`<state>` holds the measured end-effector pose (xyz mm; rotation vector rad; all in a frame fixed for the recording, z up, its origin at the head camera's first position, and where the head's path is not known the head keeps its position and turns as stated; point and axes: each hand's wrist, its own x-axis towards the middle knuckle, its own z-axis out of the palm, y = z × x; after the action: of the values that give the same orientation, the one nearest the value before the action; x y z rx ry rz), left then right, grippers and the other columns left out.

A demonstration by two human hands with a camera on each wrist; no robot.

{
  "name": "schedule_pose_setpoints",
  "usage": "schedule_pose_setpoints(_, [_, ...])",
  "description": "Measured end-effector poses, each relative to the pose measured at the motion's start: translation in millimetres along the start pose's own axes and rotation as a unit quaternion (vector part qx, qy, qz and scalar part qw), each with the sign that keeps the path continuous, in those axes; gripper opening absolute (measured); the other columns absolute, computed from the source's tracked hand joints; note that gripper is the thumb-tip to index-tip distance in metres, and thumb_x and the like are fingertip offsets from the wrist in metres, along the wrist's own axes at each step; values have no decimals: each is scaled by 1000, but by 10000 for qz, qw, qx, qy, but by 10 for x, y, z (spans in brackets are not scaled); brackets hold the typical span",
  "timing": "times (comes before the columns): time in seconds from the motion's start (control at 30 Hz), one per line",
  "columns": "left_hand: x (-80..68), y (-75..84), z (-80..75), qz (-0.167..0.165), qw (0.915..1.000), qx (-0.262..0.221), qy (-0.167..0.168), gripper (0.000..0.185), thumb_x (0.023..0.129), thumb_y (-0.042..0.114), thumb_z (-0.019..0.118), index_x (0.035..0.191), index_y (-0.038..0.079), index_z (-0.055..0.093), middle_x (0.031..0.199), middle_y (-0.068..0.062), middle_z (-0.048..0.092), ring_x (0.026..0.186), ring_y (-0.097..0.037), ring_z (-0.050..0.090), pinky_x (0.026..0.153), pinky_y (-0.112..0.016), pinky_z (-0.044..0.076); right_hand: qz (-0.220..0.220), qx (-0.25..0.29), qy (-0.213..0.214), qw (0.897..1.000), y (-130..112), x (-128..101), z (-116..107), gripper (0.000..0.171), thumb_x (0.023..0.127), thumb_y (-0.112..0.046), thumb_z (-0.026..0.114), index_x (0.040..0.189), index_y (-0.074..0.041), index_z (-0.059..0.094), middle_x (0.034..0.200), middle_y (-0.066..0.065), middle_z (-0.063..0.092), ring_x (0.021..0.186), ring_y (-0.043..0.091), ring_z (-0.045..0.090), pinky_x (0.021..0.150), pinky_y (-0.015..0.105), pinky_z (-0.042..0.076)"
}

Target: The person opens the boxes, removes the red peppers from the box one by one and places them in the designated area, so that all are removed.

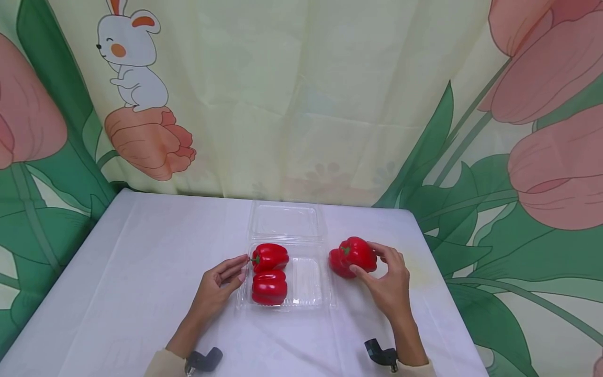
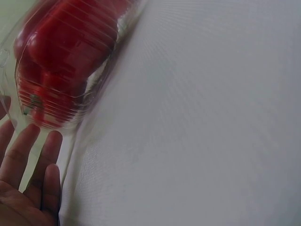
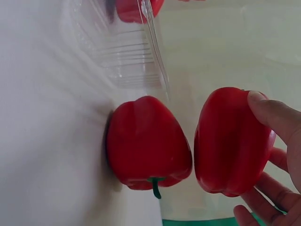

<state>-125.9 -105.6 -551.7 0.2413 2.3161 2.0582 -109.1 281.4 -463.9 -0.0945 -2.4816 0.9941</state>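
In the head view my right hand [image 1: 388, 280] grips a red bell pepper [image 1: 361, 255] between thumb and fingers. It is raised above the table, beside another red bell pepper [image 1: 337, 263] that it partly covers in this view. That second pepper [image 3: 146, 141], with its green stem, lies on the cloth in the right wrist view. Two more red peppers, one [image 1: 270, 257] behind the other [image 1: 269, 288], lie in the left half of a clear plastic clamshell box [image 1: 306, 283]. My left hand [image 1: 219, 285] has its fingers extended, fingertips right at the box's left rim.
The box's lid [image 1: 286, 220] is folded back flat toward the far edge of the table. White cloth [image 1: 155, 272] covers the table. Behind it hangs a curtain [image 1: 301, 104] printed with tulips and a rabbit.
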Motion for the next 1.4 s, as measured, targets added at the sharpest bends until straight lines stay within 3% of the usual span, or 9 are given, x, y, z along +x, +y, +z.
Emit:
schedule_pose_setpoints(0.23, [-1, -13, -6, 174, 9998, 102, -67, 46, 95, 18, 68, 139, 14, 56, 141, -7, 61, 128, -23, 60, 94, -12, 50, 56, -80, 5, 10000, 72, 22, -50, 78, 66, -35, 93, 135, -26, 58, 135, -5, 59, 119, 17, 55, 91, 48, 58])
schedule_pose_setpoints(0.53, [2, 3, 7, -76, 9999, 36, 85, 46, 93, 19, 71, 137, 19, 58, 139, 0, 63, 126, -16, 62, 94, -13, 51, 192, -211, 131, 9995, 166, 42, -141, 79, 66, -34, 93, 136, -28, 58, 136, -3, 59, 119, 18, 55, 90, 48, 57])
schedule_pose_setpoints(0.93, [-3, 2, -3, 31, 10000, -51, -9, 45, 94, 20, 70, 137, 17, 58, 140, -4, 62, 128, -24, 60, 94, -12, 50, 439, -336, 187, 9983, 367, 51, -189, 78, 68, -33, 92, 137, -25, 57, 138, 1, 58, 121, 24, 54, 89, 55, 57])
schedule_pose_setpoints(1.4, [-11, 24, 17, -207, 9997, -93, 65, 47, 92, 22, 72, 137, 22, 58, 139, 4, 63, 126, -12, 61, 95, -14, 51, 690, -453, 67, 9966, 603, 112, -183, 77, 71, -30, 91, 139, -20, 55, 136, 7, 57, 120, 29, 53, 89, 57, 56])
